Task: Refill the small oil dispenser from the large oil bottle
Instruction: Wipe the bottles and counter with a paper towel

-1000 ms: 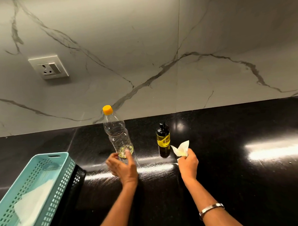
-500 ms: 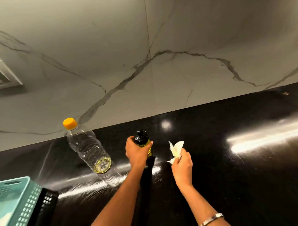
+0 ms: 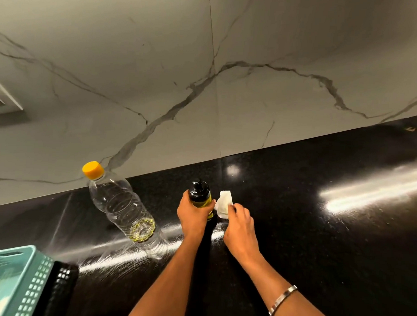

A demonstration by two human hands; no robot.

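The little oil dispenser [image 3: 199,197] is sitting on the black counter [image 3: 318,244] near the wall, and I'm gripping it round the middle with my left hand [image 3: 193,215]. My right hand [image 3: 238,224] is pinching a folded tissue [image 3: 224,204] just beside it, touching the side as far as I can tell. The big bottle [image 3: 120,204] is standing capped off to the left, nearly drained. Worry from here: the glass is probably oily, so it could be slipping in my grip while I'm wiping, and tipping over would be spilling what's inside.
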